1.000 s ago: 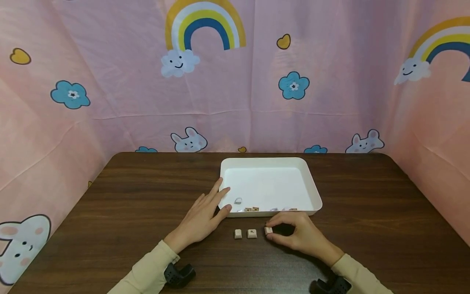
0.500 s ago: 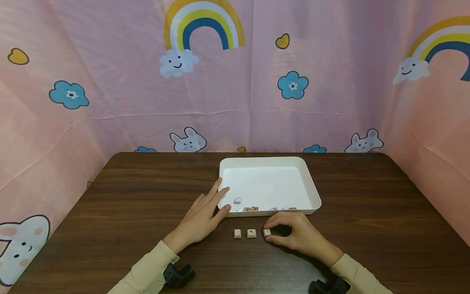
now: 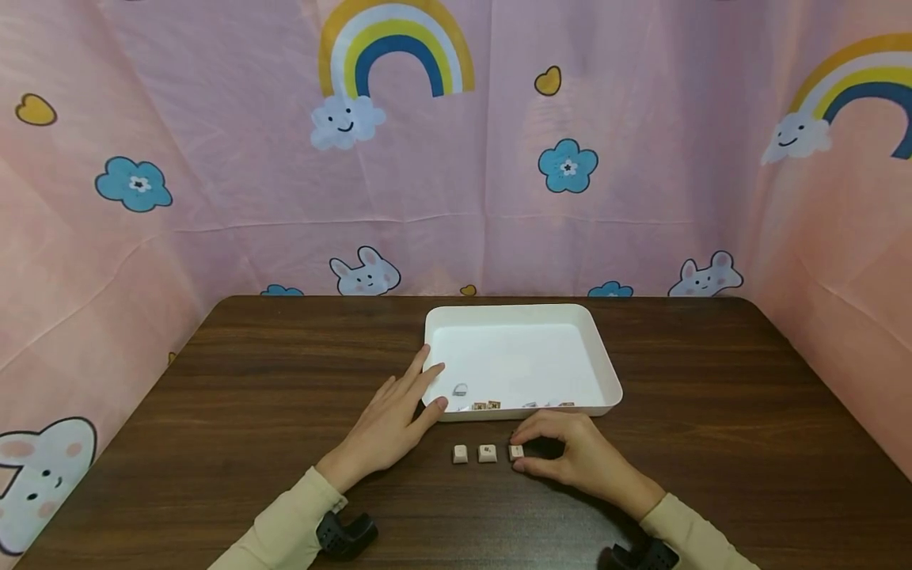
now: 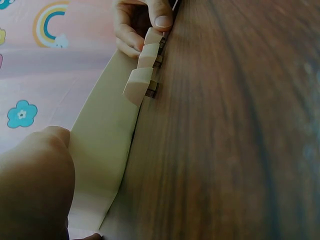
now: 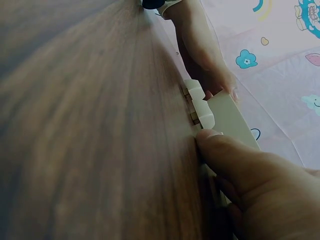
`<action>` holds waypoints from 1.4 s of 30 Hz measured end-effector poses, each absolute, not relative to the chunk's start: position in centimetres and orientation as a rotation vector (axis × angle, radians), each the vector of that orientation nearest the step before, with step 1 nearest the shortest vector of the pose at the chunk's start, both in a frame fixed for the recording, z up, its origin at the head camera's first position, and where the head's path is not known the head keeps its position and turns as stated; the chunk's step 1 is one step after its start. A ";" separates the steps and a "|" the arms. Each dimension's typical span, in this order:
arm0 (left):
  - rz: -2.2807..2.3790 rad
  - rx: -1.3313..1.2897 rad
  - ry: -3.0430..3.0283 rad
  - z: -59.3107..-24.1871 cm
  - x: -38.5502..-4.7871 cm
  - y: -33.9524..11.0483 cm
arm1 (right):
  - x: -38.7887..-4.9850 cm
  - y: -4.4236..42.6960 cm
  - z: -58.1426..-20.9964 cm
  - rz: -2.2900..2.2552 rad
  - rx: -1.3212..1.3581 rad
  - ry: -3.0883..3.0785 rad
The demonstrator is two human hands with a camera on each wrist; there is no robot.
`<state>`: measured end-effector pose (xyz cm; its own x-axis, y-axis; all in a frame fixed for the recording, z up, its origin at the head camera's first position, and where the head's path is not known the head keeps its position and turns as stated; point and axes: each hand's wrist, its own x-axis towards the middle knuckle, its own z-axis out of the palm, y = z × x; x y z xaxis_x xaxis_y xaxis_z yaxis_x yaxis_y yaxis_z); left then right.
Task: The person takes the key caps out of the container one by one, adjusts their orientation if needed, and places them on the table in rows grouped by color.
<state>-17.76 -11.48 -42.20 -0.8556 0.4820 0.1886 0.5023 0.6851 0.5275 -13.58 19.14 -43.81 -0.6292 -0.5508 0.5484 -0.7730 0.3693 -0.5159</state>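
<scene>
Three white keycaps stand in a row on the table in front of the tray: a left keycap (image 3: 460, 454), a middle keycap (image 3: 488, 454) and a right keycap (image 3: 516, 452). My right hand (image 3: 580, 455) pinches the right keycap between thumb and forefinger. In the left wrist view, dark parts show beneath the nearest keycap (image 4: 138, 85). My left hand (image 3: 385, 427) has its fingers spread, touching the left side of the white tray (image 3: 523, 356). From the right wrist, my thumb (image 5: 220, 147) hides the pinched keycap.
Inside the tray lie a small clear ring-like piece (image 3: 460, 389) and some brown-and-tan pieces (image 3: 487, 405) along its near wall. The dark wooden table (image 3: 321, 340) extends to both sides. A pink patterned cloth (image 3: 427, 182) hangs behind it.
The right hand has shifted the right keycap slightly toward me and left, level with the other two. The left hand stays against the tray.
</scene>
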 end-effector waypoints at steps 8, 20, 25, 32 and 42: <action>-0.912 -0.837 -2.854 -42.1 -17.7 -11.4 | -13.6 19.3 -43.9 1.102 1.138 -2.410; -0.903 -0.841 -2.844 -41.9 -17.7 -11.5 | -13.5 19.2 -43.6 1.096 1.157 -2.372; -0.905 -0.840 -2.846 -42.0 -17.8 -11.5 | -13.5 19.1 -43.6 1.093 1.159 -2.370; -0.904 -0.836 -2.848 -42.1 -17.7 -11.5 | -13.5 19.1 -43.7 1.091 1.155 -2.377; -0.903 -0.838 -2.846 -42.2 -17.7 -11.5 | -13.4 19.1 -43.7 1.079 1.147 -2.383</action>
